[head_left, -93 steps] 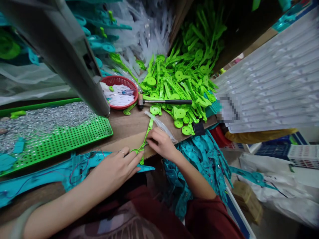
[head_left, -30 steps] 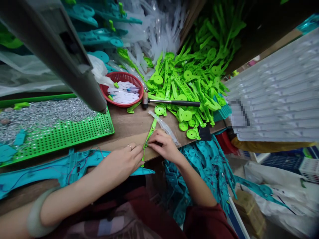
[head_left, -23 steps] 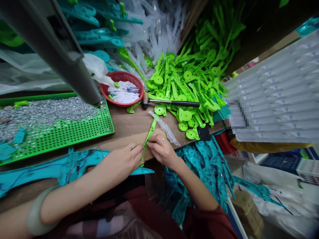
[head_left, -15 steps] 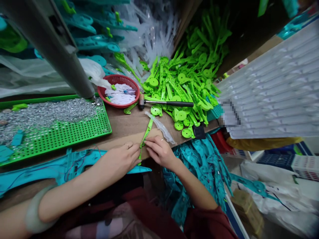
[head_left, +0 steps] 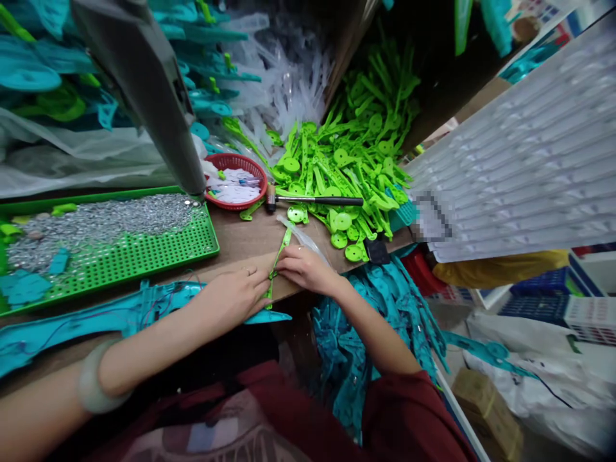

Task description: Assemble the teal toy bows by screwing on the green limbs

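A long green plastic piece lies on the wooden bench edge, angled up toward the right. My left hand rests on its lower end, fingers curled and pressing it down. My right hand pinches the piece near its middle, fingers closed on it. A clear plastic piece lies right beside my right hand. Under my left wrist runs a long teal plastic part with thin wires on it.
A heap of green plastic parts fills the back right, with a hammer lying before it. A red basket holds white bits. A green perforated tray carries small metal pieces. A grey machine arm slants overhead. Teal parts hang below the bench.
The head view has shifted and tilted a little. Both hands stay on the green piece; the right hand's fingers have crept slightly along it.
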A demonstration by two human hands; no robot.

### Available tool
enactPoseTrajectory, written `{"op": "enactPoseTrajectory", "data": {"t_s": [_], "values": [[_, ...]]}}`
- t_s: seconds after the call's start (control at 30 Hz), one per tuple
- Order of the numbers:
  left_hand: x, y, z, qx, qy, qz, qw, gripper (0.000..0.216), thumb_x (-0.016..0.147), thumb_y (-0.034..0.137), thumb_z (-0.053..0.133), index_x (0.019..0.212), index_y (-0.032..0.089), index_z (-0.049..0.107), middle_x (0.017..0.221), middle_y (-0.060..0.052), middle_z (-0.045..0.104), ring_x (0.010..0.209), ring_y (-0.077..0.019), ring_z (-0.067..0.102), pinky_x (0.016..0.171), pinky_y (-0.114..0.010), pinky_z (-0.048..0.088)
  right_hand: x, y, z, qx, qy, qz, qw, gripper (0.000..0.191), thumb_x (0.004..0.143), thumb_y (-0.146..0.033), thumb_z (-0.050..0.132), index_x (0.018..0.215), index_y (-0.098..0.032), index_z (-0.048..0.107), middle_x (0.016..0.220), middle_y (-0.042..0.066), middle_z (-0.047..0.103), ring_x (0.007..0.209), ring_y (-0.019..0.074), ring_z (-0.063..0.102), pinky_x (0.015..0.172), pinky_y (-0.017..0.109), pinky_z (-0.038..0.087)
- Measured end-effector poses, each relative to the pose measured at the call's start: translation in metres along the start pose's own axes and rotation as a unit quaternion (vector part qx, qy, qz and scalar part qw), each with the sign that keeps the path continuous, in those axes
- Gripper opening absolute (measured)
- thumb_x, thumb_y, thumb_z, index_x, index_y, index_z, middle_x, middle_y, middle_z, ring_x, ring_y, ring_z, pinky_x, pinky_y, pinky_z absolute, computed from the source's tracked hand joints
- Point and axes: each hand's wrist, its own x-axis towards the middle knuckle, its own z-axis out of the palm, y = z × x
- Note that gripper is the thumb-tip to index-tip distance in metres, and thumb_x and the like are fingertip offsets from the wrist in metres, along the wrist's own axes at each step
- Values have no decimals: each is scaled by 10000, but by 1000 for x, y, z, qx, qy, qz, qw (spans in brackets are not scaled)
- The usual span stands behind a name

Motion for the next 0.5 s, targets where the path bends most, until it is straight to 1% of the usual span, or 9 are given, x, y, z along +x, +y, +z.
{"op": "enactPoseTrajectory", "data": {"t_s": [0.1,0.2,0.33,0.43,0.5], "values": [[-1,-1,0,-23,6,-4,1000,252,1014,298,522,1048,135,711,1027,-97,709,941,-228,665,846,-349,498,8,10,-3,5,-18,-33,999,207,1021,-256,501,985,-179,690,968,72,655,923,168,604,824,297,514],[-2,-2,2,-35,4,-15,999,265,1013,323,522,1062,142,709,1043,-94,708,942,-232,670,831,-351,503,8,15,-2,5,-15,-60,998,197,1022,-259,506,1006,-163,677,996,81,653,934,158,605,840,287,517],[-3,-3,3,-57,12,-20,998,319,1037,355,463,1056,154,710,1019,-84,711,958,-233,669,832,-352,503,3,16,2,-70,-6,-84,994,184,1025,-239,495,1019,-172,666,1013,82,667,912,171,583,809,305,509],[-3,-4,2,-71,21,-18,997,334,1044,354,445,1071,150,709,1017,-81,720,945,-222,667,833,-347,499,-2,16,7,-132,0,-103,986,187,1028,-214,476,1062,-171,655,1048,91,676,935,191,567,842,338,499],[-3,-5,3,-67,15,-16,998,324,1041,348,454,1094,149,705,1026,-79,722,931,-219,666,824,-343,497,-5,16,10,-149,2,-111,983,192,1030,-205,466,1087,-153,643,1076,110,669,969,202,559,861,347,495]]}}
